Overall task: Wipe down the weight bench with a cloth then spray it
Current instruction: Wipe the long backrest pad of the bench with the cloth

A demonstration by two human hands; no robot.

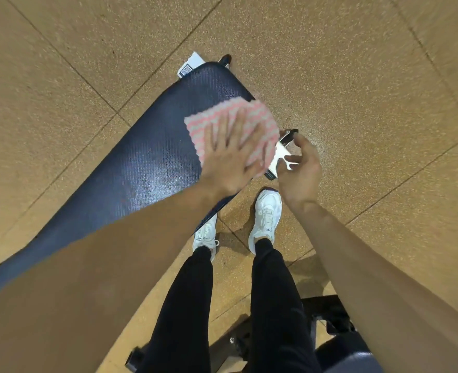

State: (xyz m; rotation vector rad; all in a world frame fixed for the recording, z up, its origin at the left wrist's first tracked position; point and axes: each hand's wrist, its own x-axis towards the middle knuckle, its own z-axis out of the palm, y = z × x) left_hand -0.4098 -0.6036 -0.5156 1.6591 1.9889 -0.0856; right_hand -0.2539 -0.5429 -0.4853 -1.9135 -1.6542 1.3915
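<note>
Overhead, left hand (229,157), fingers spread, presses one pink cloth (233,122) on one bench (147,157); right hand (299,168) grips one spray bottle (279,154).

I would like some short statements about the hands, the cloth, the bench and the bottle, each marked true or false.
1. The left hand presses a pink and white checked cloth flat on the dark blue padded bench. True.
2. The right hand is empty. False: it holds a white spray bottle.
3. The cloth lies at the bench's edge nearest the person's feet. True.
4. The spray bottle stands on the bench. False: it is held off the bench, above the floor.
</note>
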